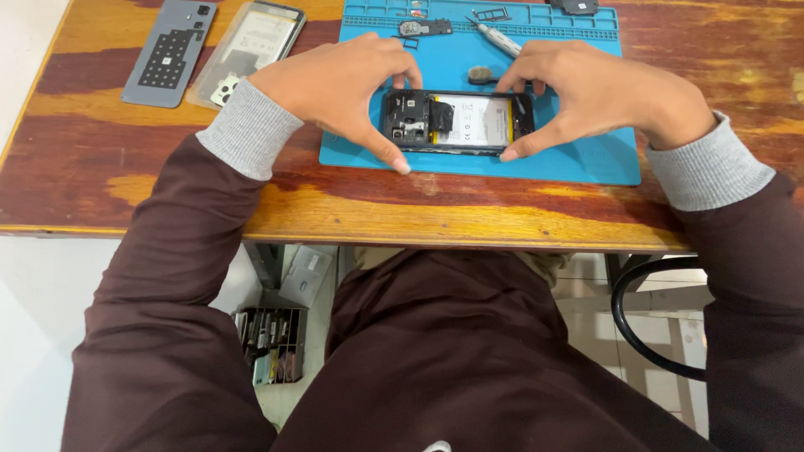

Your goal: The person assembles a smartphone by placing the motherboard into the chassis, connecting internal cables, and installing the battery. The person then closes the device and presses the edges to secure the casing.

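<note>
An opened black phone [459, 121] lies flat on a blue work mat [586, 159], its white battery and dark circuit board showing. My left hand [339, 88] grips the phone's left end, thumb along the near edge and fingers over the far edge. My right hand [586, 92] grips the right end the same way. Both hands press on the phone's frame from the two sides.
A grey back cover [167, 52] and a clear phone case [251, 46] lie on the wooden table [126, 184] at the far left. A small screwdriver [500, 38], a round part [479, 74] and small black parts rest on the mat's far side. A box of tools [272, 343] stands on the floor below.
</note>
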